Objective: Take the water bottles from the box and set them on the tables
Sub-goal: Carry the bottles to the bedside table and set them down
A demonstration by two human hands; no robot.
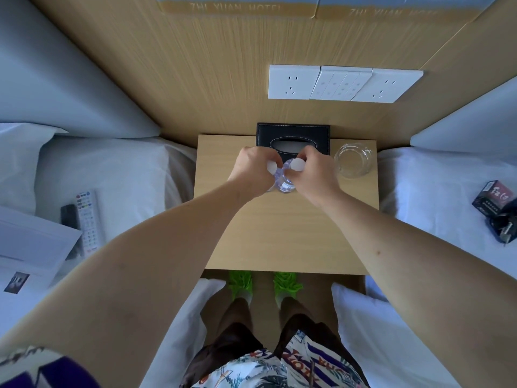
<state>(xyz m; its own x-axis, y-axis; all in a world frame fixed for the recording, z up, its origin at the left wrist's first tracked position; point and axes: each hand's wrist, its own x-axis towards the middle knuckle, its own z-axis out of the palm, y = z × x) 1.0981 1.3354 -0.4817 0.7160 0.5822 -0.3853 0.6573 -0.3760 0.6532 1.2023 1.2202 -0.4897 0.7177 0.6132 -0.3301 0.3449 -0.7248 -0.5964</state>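
Two clear water bottles with white caps stand side by side on the wooden bedside table (285, 236), just in front of a black tissue box (292, 135). My left hand (253, 169) grips the left bottle (272, 167) near its cap. My right hand (313, 170) grips the right bottle (288, 180) by its neck, and its label shows below my fingers. Most of the left bottle is hidden under my hand. The box that held the bottles is not in view.
A glass ashtray (354, 161) sits at the table's back right. Beds flank the table: a remote control (88, 219) and papers (30, 247) lie on the left one, a dark small packet (496, 200) on the right one. Wall sockets (344, 84) are above.
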